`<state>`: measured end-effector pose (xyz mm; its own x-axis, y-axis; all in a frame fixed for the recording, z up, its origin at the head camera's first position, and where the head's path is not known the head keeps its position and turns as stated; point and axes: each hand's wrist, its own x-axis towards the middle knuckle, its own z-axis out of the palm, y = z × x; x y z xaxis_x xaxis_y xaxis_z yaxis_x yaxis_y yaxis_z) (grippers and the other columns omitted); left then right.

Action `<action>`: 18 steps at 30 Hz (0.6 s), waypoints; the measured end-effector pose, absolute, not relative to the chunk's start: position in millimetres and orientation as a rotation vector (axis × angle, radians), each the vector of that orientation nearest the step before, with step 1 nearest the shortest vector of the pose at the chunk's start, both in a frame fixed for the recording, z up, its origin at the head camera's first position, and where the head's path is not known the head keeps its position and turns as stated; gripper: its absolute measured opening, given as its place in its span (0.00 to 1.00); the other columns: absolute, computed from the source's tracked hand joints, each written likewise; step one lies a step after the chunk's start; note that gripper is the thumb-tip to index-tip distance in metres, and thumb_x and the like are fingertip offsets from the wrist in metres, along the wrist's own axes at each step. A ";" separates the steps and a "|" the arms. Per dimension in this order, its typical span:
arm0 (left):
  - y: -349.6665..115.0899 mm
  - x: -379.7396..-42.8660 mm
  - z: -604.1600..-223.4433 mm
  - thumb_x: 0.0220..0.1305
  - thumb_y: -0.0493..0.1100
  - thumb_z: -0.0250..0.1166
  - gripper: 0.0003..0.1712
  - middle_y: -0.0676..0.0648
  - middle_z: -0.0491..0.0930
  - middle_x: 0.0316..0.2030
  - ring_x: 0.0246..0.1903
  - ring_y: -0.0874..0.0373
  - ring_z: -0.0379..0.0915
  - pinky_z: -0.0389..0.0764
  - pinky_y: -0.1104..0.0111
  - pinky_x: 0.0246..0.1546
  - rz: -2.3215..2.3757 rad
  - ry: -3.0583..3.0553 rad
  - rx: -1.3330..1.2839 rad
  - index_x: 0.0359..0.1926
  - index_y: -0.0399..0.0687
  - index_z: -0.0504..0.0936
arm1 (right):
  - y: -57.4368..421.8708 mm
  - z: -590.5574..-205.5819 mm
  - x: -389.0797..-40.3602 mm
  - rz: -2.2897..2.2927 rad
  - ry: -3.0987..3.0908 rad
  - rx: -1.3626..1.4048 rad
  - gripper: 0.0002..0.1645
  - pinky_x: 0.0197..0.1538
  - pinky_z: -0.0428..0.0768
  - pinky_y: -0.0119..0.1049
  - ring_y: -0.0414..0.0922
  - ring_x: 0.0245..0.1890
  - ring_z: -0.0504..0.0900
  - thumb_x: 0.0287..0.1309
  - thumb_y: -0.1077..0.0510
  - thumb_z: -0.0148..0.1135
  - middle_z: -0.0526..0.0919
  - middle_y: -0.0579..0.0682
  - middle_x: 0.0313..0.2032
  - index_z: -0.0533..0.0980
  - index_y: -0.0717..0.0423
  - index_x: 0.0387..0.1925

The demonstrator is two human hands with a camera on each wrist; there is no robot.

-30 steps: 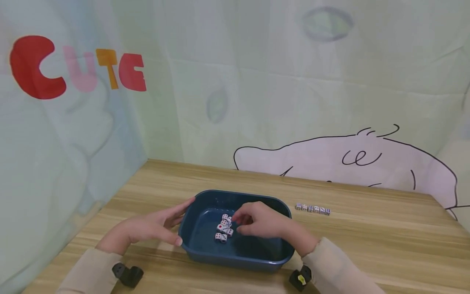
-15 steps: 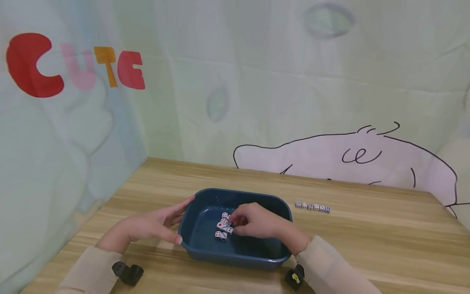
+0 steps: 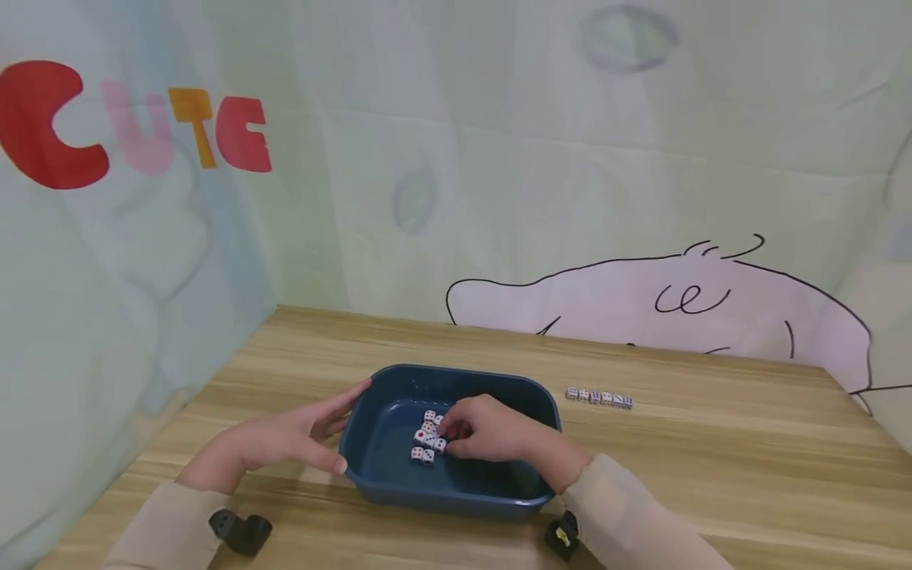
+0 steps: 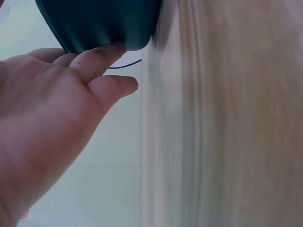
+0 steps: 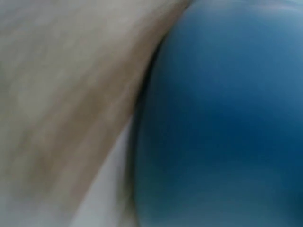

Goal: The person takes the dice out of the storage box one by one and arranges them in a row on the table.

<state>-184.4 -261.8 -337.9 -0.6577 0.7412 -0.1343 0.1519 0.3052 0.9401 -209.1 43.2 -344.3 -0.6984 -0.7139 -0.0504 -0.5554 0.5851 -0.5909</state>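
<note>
A dark blue rectangular basin [image 3: 456, 502] stands on the wooden table, with several white dice [image 3: 423, 436] clustered left of middle on its floor. My left hand [image 3: 288, 438] is at the basin's left end, fingers extended along the wall and thumb at the near left corner. In the left wrist view, the left fingers [image 4: 97, 61] touch the outer wall. My right hand [image 3: 492, 429] reaches over the right side into the basin. Its bent fingers and thumb, apart from each other, are right at the dice's right edge. A blurred basin wall [image 5: 222, 104] fills much of the right wrist view; the hand is hidden there.
Beyond the basin's right end, a short row of several dice [image 3: 600, 397] lies on the wooden table [image 3: 698, 467]. A printed cloth backdrop [image 3: 499, 174] closes off the table's back and left sides.
My right hand has moved slightly left, bringing its fingertips from beside the dice to their right edge. My left hand stays on the basin. The view has shifted a little.
</note>
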 end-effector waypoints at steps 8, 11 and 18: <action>-262.6 -185.2 -337.9 0.60 0.40 0.67 0.60 0.30 0.35 0.74 0.69 0.26 0.39 0.61 0.67 0.60 1.366 2.011 0.792 0.76 0.44 0.31 | 41.2 -345.3 -210.3 -0.797 2.542 -1.037 0.08 0.38 0.76 0.28 0.36 0.31 0.76 0.56 0.63 0.65 0.81 0.45 0.32 0.82 0.57 0.40; -262.2 -185.3 -337.8 0.60 0.41 0.67 0.59 0.30 0.36 0.74 0.69 0.27 0.40 0.61 0.66 0.61 1.361 2.017 0.783 0.76 0.44 0.31 | 41.0 -345.2 -209.8 -0.795 2.541 -1.035 0.08 0.38 0.75 0.27 0.36 0.31 0.75 0.56 0.63 0.65 0.81 0.44 0.31 0.82 0.57 0.39; -262.1 -183.7 -337.8 0.59 0.40 0.67 0.60 0.30 0.35 0.74 0.70 0.27 0.39 0.61 0.72 0.59 1.374 2.004 0.774 0.76 0.45 0.31 | 39.9 -346.1 -209.7 -0.761 2.535 -0.999 0.07 0.38 0.75 0.27 0.35 0.30 0.74 0.57 0.61 0.65 0.79 0.41 0.30 0.82 0.55 0.39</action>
